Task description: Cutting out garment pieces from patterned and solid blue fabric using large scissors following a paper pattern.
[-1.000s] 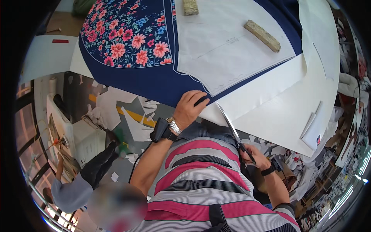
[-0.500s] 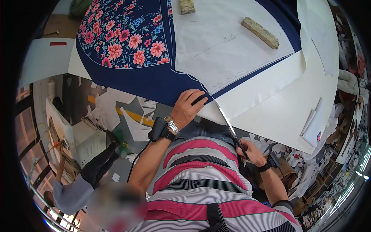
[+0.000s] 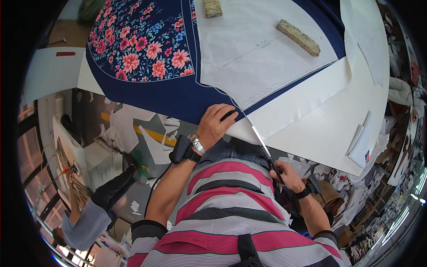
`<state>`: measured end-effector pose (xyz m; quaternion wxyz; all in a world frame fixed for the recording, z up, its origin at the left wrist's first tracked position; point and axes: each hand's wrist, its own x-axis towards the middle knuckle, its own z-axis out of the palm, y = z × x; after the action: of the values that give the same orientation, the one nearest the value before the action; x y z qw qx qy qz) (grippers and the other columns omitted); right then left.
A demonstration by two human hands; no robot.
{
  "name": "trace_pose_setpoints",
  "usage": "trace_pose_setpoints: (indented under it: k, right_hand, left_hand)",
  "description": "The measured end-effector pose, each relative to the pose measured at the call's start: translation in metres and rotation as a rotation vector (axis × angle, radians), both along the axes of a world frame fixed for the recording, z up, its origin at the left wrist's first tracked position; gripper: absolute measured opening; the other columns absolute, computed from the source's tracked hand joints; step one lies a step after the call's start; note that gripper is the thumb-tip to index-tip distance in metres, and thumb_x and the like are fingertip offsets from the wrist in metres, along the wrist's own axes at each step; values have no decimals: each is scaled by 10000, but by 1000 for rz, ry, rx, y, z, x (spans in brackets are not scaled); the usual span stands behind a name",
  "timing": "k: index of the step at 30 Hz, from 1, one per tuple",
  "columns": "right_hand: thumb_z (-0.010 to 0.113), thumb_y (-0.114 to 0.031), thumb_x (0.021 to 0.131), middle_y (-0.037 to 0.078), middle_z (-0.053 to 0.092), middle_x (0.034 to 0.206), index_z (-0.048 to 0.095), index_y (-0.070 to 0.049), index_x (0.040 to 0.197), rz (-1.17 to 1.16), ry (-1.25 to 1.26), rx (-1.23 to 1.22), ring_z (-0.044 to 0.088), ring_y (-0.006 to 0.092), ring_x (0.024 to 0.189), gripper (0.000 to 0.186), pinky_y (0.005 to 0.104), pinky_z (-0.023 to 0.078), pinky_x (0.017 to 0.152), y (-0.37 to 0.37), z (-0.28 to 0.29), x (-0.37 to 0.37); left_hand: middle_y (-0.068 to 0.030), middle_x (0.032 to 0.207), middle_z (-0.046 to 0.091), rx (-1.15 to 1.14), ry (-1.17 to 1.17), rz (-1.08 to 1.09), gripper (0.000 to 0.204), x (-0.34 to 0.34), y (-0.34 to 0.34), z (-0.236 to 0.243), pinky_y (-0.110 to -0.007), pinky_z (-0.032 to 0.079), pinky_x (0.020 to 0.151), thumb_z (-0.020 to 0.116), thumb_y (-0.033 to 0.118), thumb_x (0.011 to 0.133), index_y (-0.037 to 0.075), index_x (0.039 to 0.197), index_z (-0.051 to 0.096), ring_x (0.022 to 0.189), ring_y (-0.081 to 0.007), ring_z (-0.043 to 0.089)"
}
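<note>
Scissors sit further left than one second ago, blade tips now at the corner of the navy cloth.
Left hand: palm down at the cloth's near edge, forearm rising from below; fingers bent, thumb apart; whether they pinch the cloth cannot be told. Metal-link watch behind the fingers, at the wrist.
Right hand: low, beside the striped shirt, fingers closed around the scissors' black handles; slender bright blades slant away from these fingers, up and leftward.
Navy cloth: smooth, under the left fingertips and beyond; coral-flowered panel ahead of them, leftward, curved white outline.
Paper pattern: white, flat, pencil-lined, just beyond the left fingers, pointed corner nearest.
Bars, two: rough, tan-grey, oblong, on the pattern; one ahead and right of the left fingers, one straight ahead.
Desk: white, smooth, right of the left fingers.
</note>
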<state>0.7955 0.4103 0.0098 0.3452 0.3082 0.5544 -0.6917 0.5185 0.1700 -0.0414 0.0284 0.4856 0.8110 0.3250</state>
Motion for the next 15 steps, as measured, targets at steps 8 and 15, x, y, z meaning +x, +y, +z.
trace_pose_setpoints:
  k: [8,15]
  right_hand:
    - [787,-420,960,-65,520,709,602,-75,897,-5,22,36,475,36,626,396,238,365,544,-1,-3,-6]
    - [797,-398,959,-66,517,709,613,-67,886,1,27,35,467,39,648,386,249,362,557,0,-3,-10]
  left_hand:
    - [-94,1280,687,25,111,75,344,-30,17,1,-432,536,1032,796,58,847,91,1188,770,1241,-296,625]
    - [-100,1329,674,-41,124,12,339,-35,13,-6,-471,505,1135,764,72,872,122,1207,768,1319,-306,596]
